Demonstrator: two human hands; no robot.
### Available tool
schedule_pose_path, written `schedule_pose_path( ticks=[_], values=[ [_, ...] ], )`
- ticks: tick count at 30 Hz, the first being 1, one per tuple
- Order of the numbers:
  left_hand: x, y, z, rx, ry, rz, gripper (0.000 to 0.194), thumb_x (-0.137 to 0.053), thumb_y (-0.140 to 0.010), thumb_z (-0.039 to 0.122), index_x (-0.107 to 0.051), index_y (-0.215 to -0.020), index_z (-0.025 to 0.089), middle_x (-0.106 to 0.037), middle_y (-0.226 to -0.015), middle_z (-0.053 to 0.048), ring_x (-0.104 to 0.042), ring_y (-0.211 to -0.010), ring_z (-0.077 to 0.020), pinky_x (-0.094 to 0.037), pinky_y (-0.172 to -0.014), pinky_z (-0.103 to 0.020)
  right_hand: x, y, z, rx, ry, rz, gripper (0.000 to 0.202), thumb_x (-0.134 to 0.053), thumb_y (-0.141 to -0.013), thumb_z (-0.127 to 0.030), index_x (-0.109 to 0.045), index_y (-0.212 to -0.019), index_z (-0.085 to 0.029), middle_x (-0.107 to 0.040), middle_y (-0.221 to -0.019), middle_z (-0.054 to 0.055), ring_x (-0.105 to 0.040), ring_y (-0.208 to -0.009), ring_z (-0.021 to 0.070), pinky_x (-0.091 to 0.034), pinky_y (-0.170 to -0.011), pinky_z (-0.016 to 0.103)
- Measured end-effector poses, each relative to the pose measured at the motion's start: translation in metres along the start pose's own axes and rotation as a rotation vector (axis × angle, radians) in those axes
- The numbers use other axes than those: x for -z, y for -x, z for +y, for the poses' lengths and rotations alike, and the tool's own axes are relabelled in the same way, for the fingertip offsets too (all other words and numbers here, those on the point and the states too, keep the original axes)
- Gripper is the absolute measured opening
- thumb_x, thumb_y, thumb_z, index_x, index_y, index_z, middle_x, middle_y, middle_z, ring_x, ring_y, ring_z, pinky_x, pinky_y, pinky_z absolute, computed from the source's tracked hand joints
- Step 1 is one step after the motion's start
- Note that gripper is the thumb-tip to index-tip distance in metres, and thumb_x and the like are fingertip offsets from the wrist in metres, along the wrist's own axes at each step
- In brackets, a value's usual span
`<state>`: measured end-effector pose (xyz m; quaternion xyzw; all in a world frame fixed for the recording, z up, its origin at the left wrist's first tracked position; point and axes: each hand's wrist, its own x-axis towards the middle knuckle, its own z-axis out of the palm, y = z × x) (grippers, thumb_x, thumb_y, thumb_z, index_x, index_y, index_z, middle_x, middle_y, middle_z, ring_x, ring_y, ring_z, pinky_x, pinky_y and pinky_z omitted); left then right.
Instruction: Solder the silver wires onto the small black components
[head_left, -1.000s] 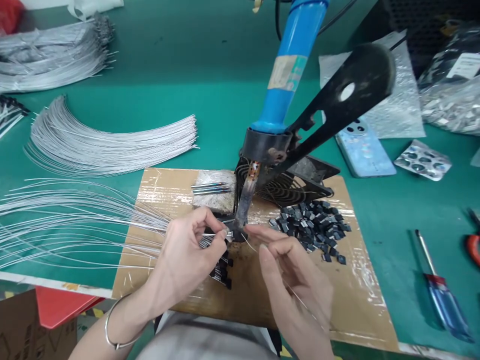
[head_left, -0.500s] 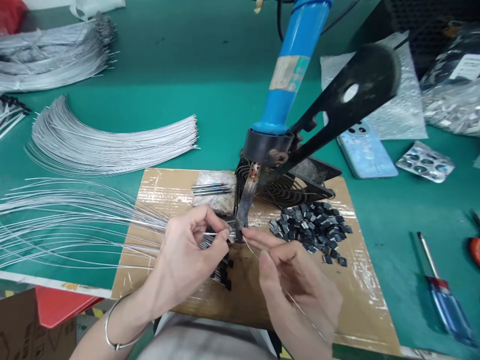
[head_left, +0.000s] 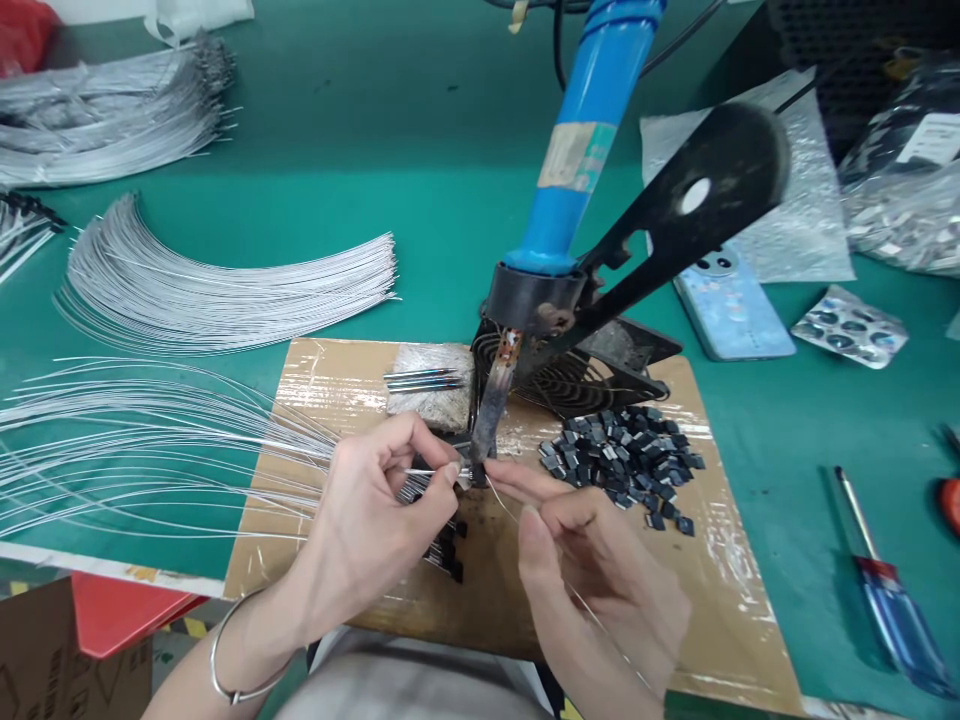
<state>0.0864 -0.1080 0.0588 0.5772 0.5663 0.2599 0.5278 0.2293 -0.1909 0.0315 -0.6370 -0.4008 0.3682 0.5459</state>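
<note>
My left hand (head_left: 390,510) pinches a thin white wire (head_left: 421,471) just left of the soldering iron's tip. Between my fingers (head_left: 480,473) and the tip sits a small black connector, partly hidden. My right hand (head_left: 592,570) is closed on a thin strand of solder wire (head_left: 592,612); its end reaches up towards the iron tip, and the index finger touches or nearly touches the connector. The blue-handled soldering iron (head_left: 568,190) is clamped in a black metal holder (head_left: 697,200), tip pointing down. Finished-looking wires with black ends (head_left: 448,555) lie under my left hand.
A brown board (head_left: 720,560) covers the green table. Black connectors (head_left: 626,455) are heaped right of the iron, beside a black fan (head_left: 600,370). White wires (head_left: 232,285) lie left. A phone (head_left: 739,308), blister pack (head_left: 851,327) and screwdriver (head_left: 896,600) are at right.
Both hands stay almost where they were at the iron tip. The view has shifted very slightly; nothing has been let go or picked up.
</note>
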Motion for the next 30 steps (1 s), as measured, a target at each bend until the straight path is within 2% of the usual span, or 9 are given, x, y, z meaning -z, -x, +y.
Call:
schedule_pose_path(
  ticks=[19, 22, 26, 30],
  values=[
    [0.0014, -0.0002, -0.0021, -0.017, 0.010, -0.001, 0.012, -0.068, -0.083, 0.023, -0.060, -0.074, 0.020, -0.074, -0.083, -0.005, -0.070, -0.078, -0.0213, -0.051, -0.065, -0.031, -0.0007, -0.0012, 0.0028, 0.051, 0.003, -0.009, 0.020, -0.063, -0.097, -0.026, -0.056, -0.078, -0.025, -0.081, -0.114, 0.010, -0.077, -0.109, 0.0260, -0.061, -0.102, 0.047],
    [0.0007, -0.0016, -0.0023, -0.009, 0.004, -0.004, 0.012, -0.067, -0.082, 0.024, -0.060, -0.074, 0.020, -0.074, -0.084, -0.006, -0.070, -0.079, -0.0220, -0.051, -0.066, -0.032, -0.0010, -0.0011, 0.0057, 0.059, 0.009, -0.013, 0.020, -0.064, -0.095, -0.024, -0.057, -0.077, -0.025, -0.081, -0.113, 0.009, -0.078, -0.107, 0.0258, -0.061, -0.100, 0.047],
    [0.0000, -0.0028, -0.0033, 0.002, 0.002, -0.013, 0.012, -0.068, -0.082, 0.024, -0.060, -0.074, 0.020, -0.074, -0.086, -0.006, -0.070, -0.080, -0.0230, -0.051, -0.068, -0.033, -0.0022, -0.0004, 0.0053, -0.017, 0.016, -0.003, 0.022, -0.064, -0.095, -0.026, -0.056, -0.075, -0.026, -0.081, -0.114, 0.007, -0.077, -0.107, 0.0256, -0.060, -0.101, 0.046],
    [0.0001, -0.0019, -0.0029, 0.003, -0.008, -0.007, 0.012, -0.067, -0.083, 0.024, -0.060, -0.074, 0.020, -0.074, -0.084, -0.006, -0.071, -0.082, -0.0237, -0.052, -0.070, -0.034, -0.0049, -0.0017, 0.0030, 0.003, 0.002, -0.003, 0.022, -0.063, -0.096, -0.025, -0.055, -0.075, -0.026, -0.081, -0.113, 0.003, -0.076, -0.110, 0.0221, -0.059, -0.102, 0.041]
  ],
)
